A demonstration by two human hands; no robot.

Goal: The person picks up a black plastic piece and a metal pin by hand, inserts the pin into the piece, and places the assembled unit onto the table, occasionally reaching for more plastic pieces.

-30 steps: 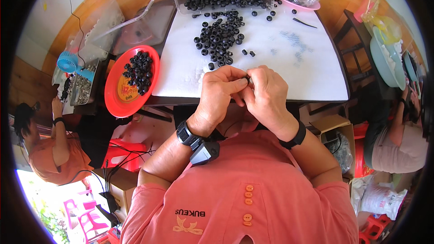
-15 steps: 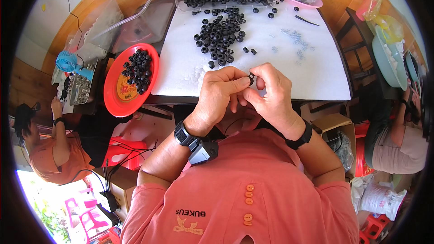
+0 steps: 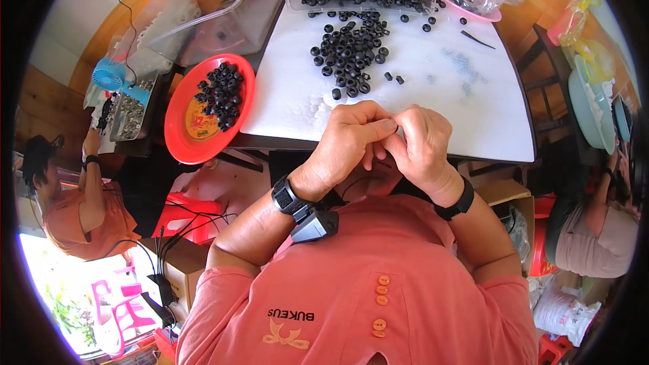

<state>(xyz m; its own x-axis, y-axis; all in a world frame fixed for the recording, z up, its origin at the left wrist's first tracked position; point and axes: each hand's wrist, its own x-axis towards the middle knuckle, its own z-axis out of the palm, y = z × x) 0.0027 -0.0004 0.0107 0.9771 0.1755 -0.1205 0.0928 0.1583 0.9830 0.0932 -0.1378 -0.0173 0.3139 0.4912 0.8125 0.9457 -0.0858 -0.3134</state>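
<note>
Just past the table's near edge, my left hand (image 3: pixel 353 136) and my right hand (image 3: pixel 426 147) meet, thumbs and forefingers pinched together. Between the fingertips is a small black part, now almost wholly covered by them. A loose heap of round black pieces with holes (image 3: pixel 350 54) lies on the white table top (image 3: pixel 433 111) beyond my hands. Two small black pieces (image 3: pixel 393 78) sit apart, to the right of that heap. To the left, a red oval plate (image 3: pixel 177 128) bears a pile of similar black pieces (image 3: pixel 222 94).
A clear plastic bin (image 3: pixel 362 7) full of black pieces stands at the back. Far right on the table are a pink dish (image 3: pixel 487 16) with a plastic bag, a thin black strip (image 3: pixel 477 39) and scattered clear bits (image 3: pixel 461 71). Co-workers sit at both sides; a blue fan (image 3: pixel 109 76) stands left.
My fingers have closed further over the small black part, which showed between them before. Both hands stay together. The whole view has shifted slightly, with the table appearing further right.
</note>
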